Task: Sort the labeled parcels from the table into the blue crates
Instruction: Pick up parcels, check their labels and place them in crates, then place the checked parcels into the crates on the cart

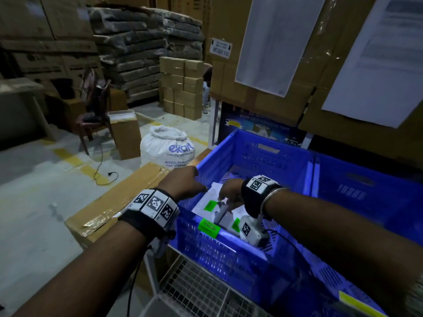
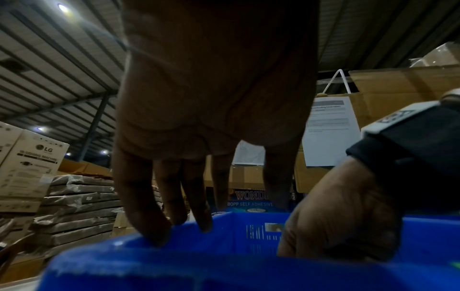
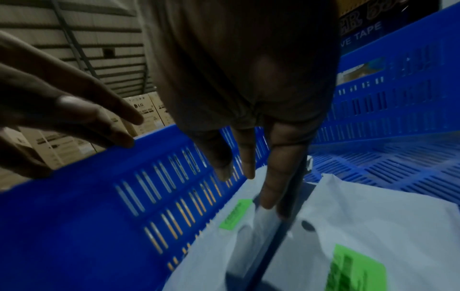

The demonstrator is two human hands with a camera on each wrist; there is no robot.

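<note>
left hand (image 1: 183,182) rests on rim of blue crate (image 1: 270,156), fingers (image 2: 149,222) straight and spread, holding nothing. right hand (image 1: 231,193) reaches into crate, straight fingers (image 3: 273,173) touching white parcels (image 3: 361,216) with green labels (image 3: 356,269) lying on crate floor.

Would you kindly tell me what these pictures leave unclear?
- Green labels on the white parcels: print blurred in head and right wrist views.
- Table: not identifiable in any view.
- Right hand fingertips: head view hides them; whether they pinch a parcel is unclear.
- Second blue crate: contents cut off.
</note>
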